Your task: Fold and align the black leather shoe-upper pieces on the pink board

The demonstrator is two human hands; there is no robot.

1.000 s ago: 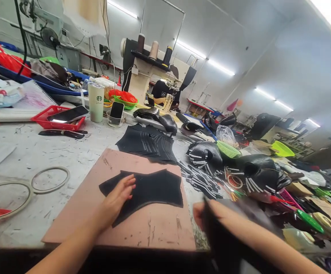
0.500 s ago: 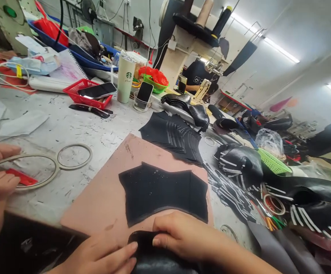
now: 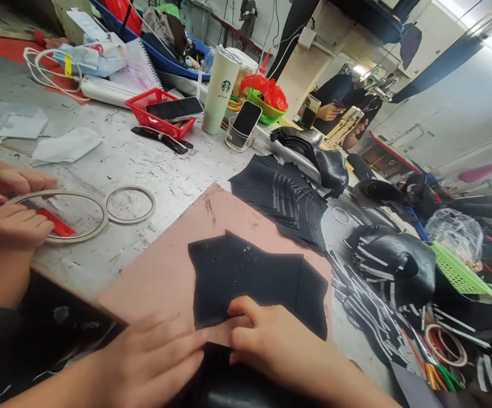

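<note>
At the bottom centre lies a glossy black leather piece [image 3: 232,382], running out of view. My left hand [image 3: 152,351], blurred, rests its straight, close-set fingers over the left part of its upper edge; the thumb is hidden. My right hand [image 3: 271,340] has curled fingers and appears to pinch that edge from the right. Just beyond, a dark fabric panel [image 3: 254,277] with small white specks lies flat on a pink board [image 3: 161,272]. The right hand covers part of the panel's near edge.
Another person's hands [image 3: 16,226] are at the left by a large tape roll [image 3: 101,218] and a red tool [image 3: 61,224]. Stacked dark panels [image 3: 283,195], strips [image 3: 368,311] and black leather pieces [image 3: 392,260] line the right. A tumbler [image 3: 222,90] and red basket [image 3: 144,116] stand behind.
The view has shifted, so the table items sit further right. My right hand has risen from the leather edge toward the dark panel and overlaps it. Another person's hands now show at the sewing machine.
</note>
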